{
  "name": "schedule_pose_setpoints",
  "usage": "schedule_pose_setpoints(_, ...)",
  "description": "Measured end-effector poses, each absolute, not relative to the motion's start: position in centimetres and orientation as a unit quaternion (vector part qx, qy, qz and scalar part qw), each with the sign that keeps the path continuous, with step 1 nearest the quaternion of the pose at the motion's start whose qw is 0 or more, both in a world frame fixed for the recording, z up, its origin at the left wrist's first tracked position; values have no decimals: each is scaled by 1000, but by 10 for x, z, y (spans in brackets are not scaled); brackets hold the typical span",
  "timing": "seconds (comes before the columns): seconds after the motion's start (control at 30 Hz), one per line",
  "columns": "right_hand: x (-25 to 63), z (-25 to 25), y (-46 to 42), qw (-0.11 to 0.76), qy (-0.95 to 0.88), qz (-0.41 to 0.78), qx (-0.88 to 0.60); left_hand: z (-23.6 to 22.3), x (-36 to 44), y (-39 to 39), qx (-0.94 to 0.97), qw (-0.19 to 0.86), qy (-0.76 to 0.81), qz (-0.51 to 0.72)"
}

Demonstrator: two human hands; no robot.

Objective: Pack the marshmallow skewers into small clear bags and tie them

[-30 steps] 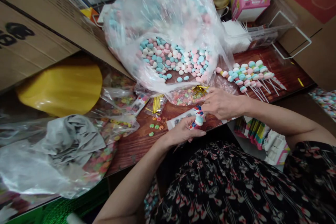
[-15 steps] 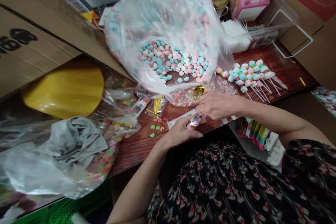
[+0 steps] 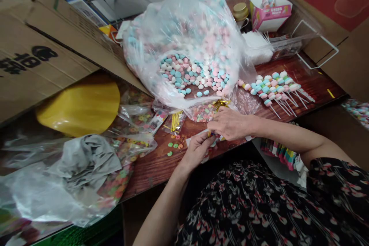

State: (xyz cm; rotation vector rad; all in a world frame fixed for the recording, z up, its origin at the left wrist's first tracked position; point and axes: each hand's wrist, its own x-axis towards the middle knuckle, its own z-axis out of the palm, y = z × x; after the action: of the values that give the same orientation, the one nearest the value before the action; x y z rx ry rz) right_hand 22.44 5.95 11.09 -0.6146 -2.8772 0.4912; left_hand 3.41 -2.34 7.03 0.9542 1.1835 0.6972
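Observation:
My left hand (image 3: 196, 149) is closed at the table's front edge, thumb and fingers pinching a small printed plastic packet (image 3: 213, 143). Most of that packet is hidden between the hands. A short gold strip (image 3: 209, 133) shows at the left fingertips. My right hand (image 3: 230, 123) is bent over the packet from the other side, fingers closed against the left fingertips; what they grip is covered. Beyond the right hand lies a clear bag of ring candies (image 3: 201, 113) with gold twist ties (image 3: 221, 103) on top. More gold twist ties (image 3: 175, 121) sit in a small bag to the left.
A large clear bag of pastel candies (image 3: 184, 27) stands open behind. Candy skewers on sticks (image 3: 276, 86) lie right, below a plastic bin (image 3: 305, 32). Loose ring candies (image 3: 174, 145) lie left, near a grey cloth (image 3: 89, 157) on bags. A cardboard box (image 3: 72, 50) leans at left.
The hands have drawn closer together. The packet's printed side, plain to see before, is now mostly covered, and a gold strip shows at the left fingertips. The view has shifted slightly.

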Motion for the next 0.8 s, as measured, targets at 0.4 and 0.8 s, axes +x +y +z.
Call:
schedule_pose_setpoints(0.4, 201, 56, 6, 452, -722, 393, -347, 67, 42, -35, 433, 590, 560, 389)
schedule_pose_setpoints(0.8, 210, 50, 18, 279, -923, 103, -246, 57, 11, -25, 347, 761, 500, 225)
